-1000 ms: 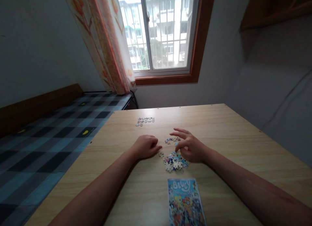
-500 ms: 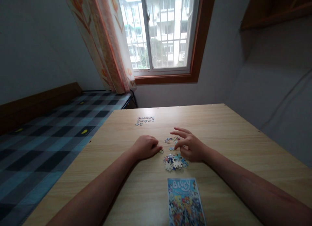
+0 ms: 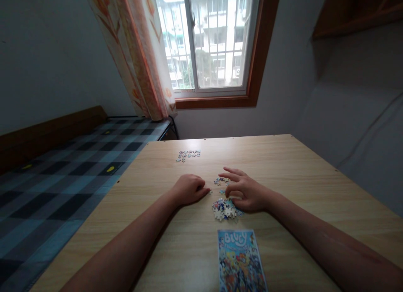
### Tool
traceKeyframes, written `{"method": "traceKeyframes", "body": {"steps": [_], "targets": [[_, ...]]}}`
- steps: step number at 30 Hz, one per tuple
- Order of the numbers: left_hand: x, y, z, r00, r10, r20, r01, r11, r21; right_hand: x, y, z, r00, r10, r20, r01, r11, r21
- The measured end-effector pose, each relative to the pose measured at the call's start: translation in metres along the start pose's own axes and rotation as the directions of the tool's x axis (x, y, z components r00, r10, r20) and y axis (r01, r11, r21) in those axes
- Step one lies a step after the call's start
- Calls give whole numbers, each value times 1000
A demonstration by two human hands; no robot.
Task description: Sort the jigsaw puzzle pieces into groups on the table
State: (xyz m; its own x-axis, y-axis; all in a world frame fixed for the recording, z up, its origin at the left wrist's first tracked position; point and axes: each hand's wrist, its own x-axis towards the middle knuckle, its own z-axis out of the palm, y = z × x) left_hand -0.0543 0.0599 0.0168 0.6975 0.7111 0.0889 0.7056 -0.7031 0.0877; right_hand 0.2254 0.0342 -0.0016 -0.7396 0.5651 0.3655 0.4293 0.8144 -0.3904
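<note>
My left hand [image 3: 191, 189] rests on the table with its fingers curled. Its thumb and fingertip meet at a small jigsaw piece [image 3: 210, 192], which they mostly cover. My right hand [image 3: 245, 191] hovers low beside a heap of jigsaw pieces [image 3: 224, 209], fingers apart and bent, thumb over the heap's right edge. Nothing shows between those fingers. Just beyond the heap lies a single piece [image 3: 222, 191], near the right index finger. Farther back is a loose cluster of pieces [image 3: 221, 181], partly hidden by the right hand.
Joined jigsaw pieces [image 3: 189, 154] lie toward the back left of the wooden table [image 3: 315, 208]. A colourful picture sheet marked "Bluey" [image 3: 242, 262] lies at the front. A bed with a checked cover [image 3: 78, 174] stands at left, below a curtain [image 3: 138, 53] and window.
My right hand has dropped slightly, its thumb moving closer to the heap. My left fingertips now cover more of their piece. The view has shifted a little.
</note>
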Motion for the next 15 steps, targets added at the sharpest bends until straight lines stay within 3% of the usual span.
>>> {"method": "traceKeyframes", "body": {"steps": [15], "targets": [[2,3,2,998,-58,1,58,997,49,0,1,1,1000,20,-21,-21,999,-32]]}}
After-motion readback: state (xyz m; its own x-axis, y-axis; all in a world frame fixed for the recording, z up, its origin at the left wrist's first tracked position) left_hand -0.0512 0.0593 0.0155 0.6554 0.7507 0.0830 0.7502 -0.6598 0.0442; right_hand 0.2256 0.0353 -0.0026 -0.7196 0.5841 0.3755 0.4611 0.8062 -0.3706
